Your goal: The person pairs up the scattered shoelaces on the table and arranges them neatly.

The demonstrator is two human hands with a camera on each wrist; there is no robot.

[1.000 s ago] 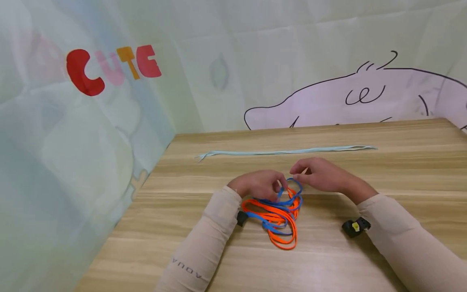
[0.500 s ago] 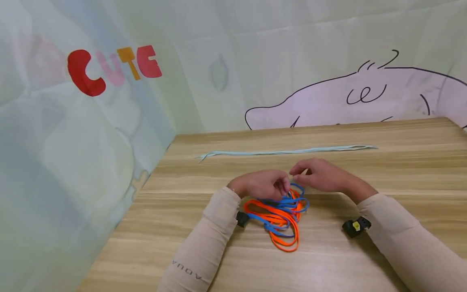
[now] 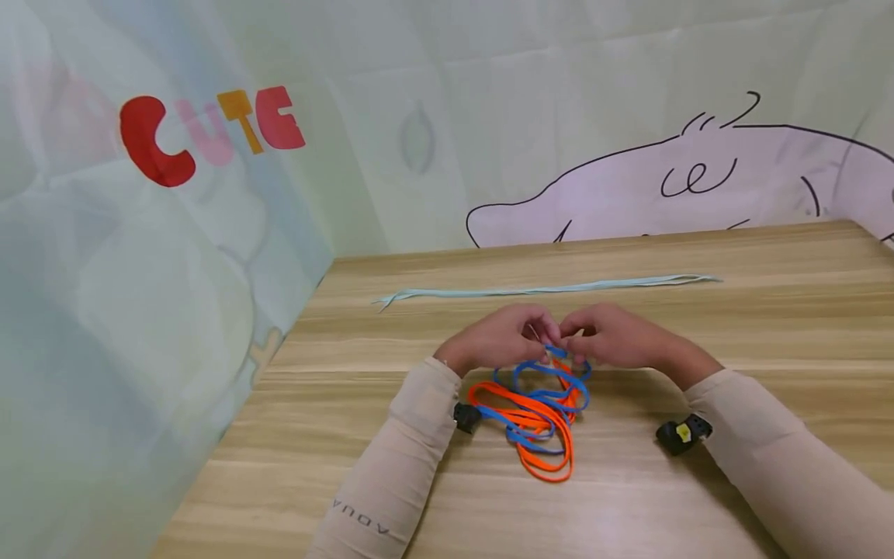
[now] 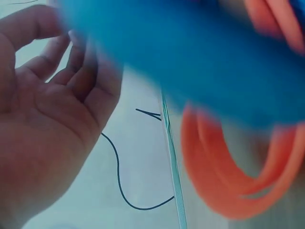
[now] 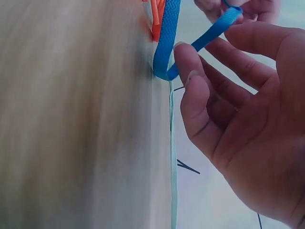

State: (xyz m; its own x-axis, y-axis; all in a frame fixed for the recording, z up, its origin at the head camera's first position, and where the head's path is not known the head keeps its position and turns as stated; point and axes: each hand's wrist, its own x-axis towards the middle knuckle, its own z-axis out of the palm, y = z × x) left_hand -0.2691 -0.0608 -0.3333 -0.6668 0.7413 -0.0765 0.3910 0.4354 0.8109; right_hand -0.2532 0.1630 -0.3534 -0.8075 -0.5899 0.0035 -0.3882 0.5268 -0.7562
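Blue flat shoelace [image 3: 552, 394] lies in loose loops over an orange shoelace [image 3: 556, 467] on the table. My left hand [image 3: 499, 339] pinches an upper part of the blue lace between thumb and fingers; the right wrist view shows the blue lace [image 5: 217, 31] running up to those fingers. My right hand [image 3: 618, 339] is beside it, fingers loosely bent with a gap between thumb and fingers, the fingertips right at the blue lace. In the left wrist view, a blurred blue strand [image 4: 181, 62] hides part of the left fingertips, and orange loops [image 4: 238, 210] hang beyond.
A pale blue lace [image 3: 545, 290] lies stretched across the far part of the wooden table [image 3: 615, 505]. Behind the table hangs a printed cloth backdrop [image 3: 405, 147]. Black wrist mounts [image 3: 680, 435] are strapped on beige sleeves [image 3: 391, 458].
My left hand has risen slightly and turned toward the right hand, lifting blue lace from the pile. The blue loops have spread wider. The right hand has hardly moved.
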